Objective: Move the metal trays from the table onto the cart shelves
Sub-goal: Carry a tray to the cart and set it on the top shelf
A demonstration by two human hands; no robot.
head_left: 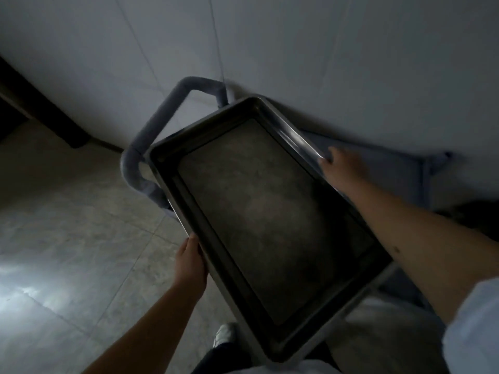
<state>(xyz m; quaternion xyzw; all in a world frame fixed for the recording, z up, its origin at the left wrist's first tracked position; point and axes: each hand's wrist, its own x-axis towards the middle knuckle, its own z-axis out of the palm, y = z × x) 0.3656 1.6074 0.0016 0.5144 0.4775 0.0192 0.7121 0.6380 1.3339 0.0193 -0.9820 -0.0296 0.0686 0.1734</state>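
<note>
A large dark metal tray with raised sides fills the middle of the head view, held tilted over the cart. My left hand grips its left long rim, fingers hidden underneath. My right hand grips the opposite long rim near the far corner. The cart's grey tubular handle shows past the tray's far left corner. Part of a grey cart shelf shows to the right, beyond my right hand. The tray hides most of the cart. The scene is dim and blurred.
A pale wall stands close behind the cart. Tiled floor lies to the left. A dark piece of furniture sits at the far left along the wall. My shoe shows at the bottom.
</note>
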